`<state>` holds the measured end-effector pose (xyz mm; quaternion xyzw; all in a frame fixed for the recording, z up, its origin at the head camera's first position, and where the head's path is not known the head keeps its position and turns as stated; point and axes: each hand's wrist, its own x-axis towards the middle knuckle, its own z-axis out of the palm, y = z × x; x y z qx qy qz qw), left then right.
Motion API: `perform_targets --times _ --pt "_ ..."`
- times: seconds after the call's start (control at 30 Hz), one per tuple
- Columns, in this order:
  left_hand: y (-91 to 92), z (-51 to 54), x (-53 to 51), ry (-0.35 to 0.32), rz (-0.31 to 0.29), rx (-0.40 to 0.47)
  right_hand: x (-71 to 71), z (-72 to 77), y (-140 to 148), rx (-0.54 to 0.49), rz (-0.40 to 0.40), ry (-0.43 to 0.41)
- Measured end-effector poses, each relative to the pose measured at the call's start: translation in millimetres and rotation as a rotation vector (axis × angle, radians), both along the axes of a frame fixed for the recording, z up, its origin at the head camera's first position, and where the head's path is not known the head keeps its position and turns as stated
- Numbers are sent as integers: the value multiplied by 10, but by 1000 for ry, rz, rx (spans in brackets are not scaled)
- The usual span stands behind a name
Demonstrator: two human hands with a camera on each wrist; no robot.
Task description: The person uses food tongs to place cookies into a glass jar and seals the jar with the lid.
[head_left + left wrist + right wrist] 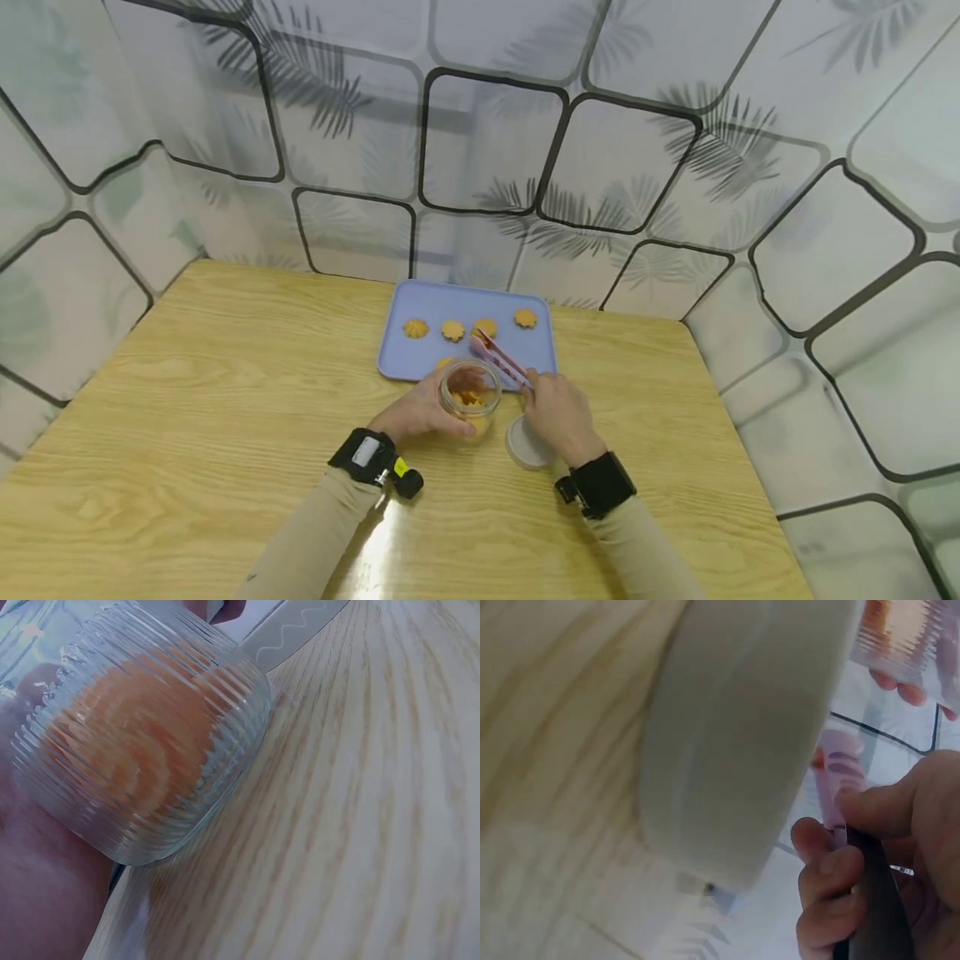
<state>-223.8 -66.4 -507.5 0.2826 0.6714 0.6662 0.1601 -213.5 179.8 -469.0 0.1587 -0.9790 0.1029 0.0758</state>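
My left hand (423,410) grips a ribbed clear glass jar (217,769) that stands tilted with its mouth uncovered. Orange-brown flower-shaped cookies (135,735) lie inside it. In my right hand (558,412) is a pair of pink tongs (501,360) with a dark handle (874,892), held between thumb and curled fingers. The tongs' tips reach over the blue tray (392,350) to a cookie (486,325); whether they pinch it I cannot tell. A whitish round lid (528,446) lies on the table beneath my right hand.
Along the tray's back row sit more cookies (526,317), spaced apart. Another one (444,362) is partly hidden behind the jar. The wooden table (247,400) meets patterned curtains (487,150) at its back and right edges.
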Motion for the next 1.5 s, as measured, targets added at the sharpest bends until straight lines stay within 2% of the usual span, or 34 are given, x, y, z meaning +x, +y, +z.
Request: perform_targets --times 0.13,0.23,0.43,0.57,0.73,0.9,1.07,1.27,1.37,1.5 --pt "-7 -1 -1 8 -8 14 2 -34 47 -34 22 30" --pt "-10 -3 -1 4 -22 36 39 -6 92 -114 37 16" --pt "-12 0 7 8 -27 44 241 218 237 -402 25 -80" --pt "-17 2 19 11 -12 42 437 383 350 -507 63 -85" --pt "-12 47 59 11 21 23 660 489 465 -521 162 -63" --pt "-29 111 129 6 58 -8 785 542 495 -476 243 -43" --pt "-12 152 183 50 116 -25 815 594 465 -412 256 -49" --pt "74 145 187 105 200 16 800 685 411 -374 249 -145" --pt "111 138 170 115 215 40 791 743 384 -369 245 -193" --pt "131 138 160 97 213 53 796 793 362 -368 228 -245"
